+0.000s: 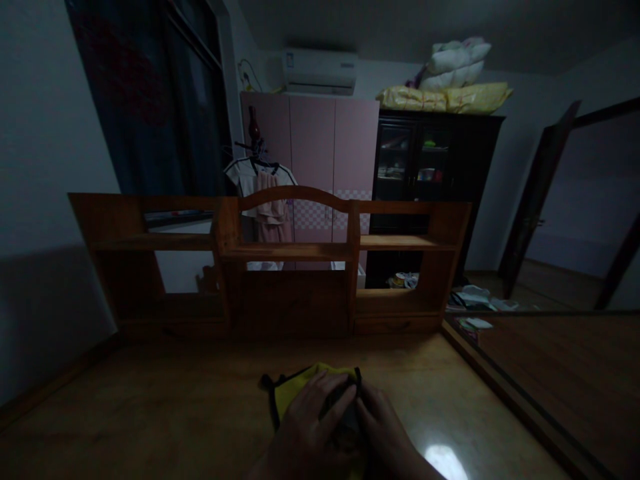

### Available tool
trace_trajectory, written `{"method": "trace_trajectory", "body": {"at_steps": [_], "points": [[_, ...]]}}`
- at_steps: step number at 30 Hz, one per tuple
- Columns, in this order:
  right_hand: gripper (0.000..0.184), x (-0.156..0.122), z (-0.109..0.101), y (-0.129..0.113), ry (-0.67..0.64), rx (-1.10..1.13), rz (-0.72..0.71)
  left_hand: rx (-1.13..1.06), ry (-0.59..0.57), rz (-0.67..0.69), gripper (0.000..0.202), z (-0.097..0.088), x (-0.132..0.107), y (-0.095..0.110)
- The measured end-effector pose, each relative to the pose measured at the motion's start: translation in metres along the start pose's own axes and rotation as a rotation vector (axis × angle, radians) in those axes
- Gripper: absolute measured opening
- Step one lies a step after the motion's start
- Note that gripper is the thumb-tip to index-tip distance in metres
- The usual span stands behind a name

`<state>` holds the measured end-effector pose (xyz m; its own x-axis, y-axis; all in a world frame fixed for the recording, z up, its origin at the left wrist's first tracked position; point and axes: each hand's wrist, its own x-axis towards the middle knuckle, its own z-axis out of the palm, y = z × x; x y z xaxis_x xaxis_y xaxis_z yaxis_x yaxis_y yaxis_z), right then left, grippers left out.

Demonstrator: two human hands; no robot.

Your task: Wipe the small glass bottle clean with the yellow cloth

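A yellow cloth piece with black edging (293, 387) lies on the wooden desktop, partly covered by my hands. A dark grey patch shows between them, and a black loop or knot sticks out at its far left corner. My left hand (307, 420) lies over the cloth, its fingers bent and pointing right, closed on the fabric. Against the cloth's right edge, my right hand (383, 420) pinches the black trim near the far right corner. The fingertips of both hands come close together there. The near part of the cloth is dark and hard to make out.
A wooden shelf unit (287, 251) stands along the desktop's far edge. To the right runs a raised wooden rim (500, 393). Behind are a pink wardrobe (313, 147), a dark cabinet (463, 160) and hanging clothes (270, 193). The room is dim.
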<state>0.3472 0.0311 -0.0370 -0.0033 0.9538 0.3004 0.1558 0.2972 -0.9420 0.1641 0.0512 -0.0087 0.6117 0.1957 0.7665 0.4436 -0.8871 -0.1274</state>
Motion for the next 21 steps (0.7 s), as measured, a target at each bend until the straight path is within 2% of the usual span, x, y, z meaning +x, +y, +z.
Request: {"method": "trace_trajectory", "body": {"at_steps": [8,15,21], "points": [[0.037,0.0,-0.002,0.004,-0.016,0.015,-0.034,0.02,-0.022,-0.068,0.072,0.001,-0.005,-0.004],[0.042,0.002,-0.003,0.014,0.013,0.045,0.045,0.037,-0.094,-0.117,0.074,-0.001,-0.007,-0.004],[0.051,0.003,-0.001,0.017,-0.026,0.272,0.195,0.048,-0.07,-0.124,0.072,0.002,-0.008,-0.006]]}}
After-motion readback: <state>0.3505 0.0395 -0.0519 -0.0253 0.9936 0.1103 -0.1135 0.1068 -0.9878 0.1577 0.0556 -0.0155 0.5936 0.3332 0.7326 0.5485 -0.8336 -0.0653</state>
